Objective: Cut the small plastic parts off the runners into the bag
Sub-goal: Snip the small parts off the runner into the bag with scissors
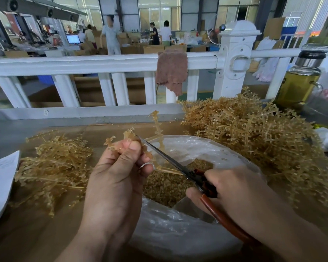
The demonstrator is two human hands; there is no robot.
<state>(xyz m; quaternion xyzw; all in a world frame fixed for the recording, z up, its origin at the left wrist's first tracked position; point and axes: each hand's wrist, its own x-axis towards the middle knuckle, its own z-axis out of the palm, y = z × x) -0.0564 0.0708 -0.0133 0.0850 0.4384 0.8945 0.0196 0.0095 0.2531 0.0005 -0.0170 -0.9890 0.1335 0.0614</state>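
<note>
My left hand (117, 178) pinches a translucent amber runner (158, 129) with small parts along its branches, holding it over the clear plastic bag (187, 220). My right hand (240, 193) grips red-handled scissors (180, 167). The blades point up and left, their tip right beside my left fingertips and the runner. Loose cut parts (167, 186) fill the bag's bottom.
A big heap of runners (254, 137) lies at the right, a smaller heap (51, 167) at the left on cardboard. Papers (0, 182) sit at the far left. A white railing (102, 63) with a brown cloth (171, 70) stands behind. A jar of yellow liquid (297, 80) stands at the right.
</note>
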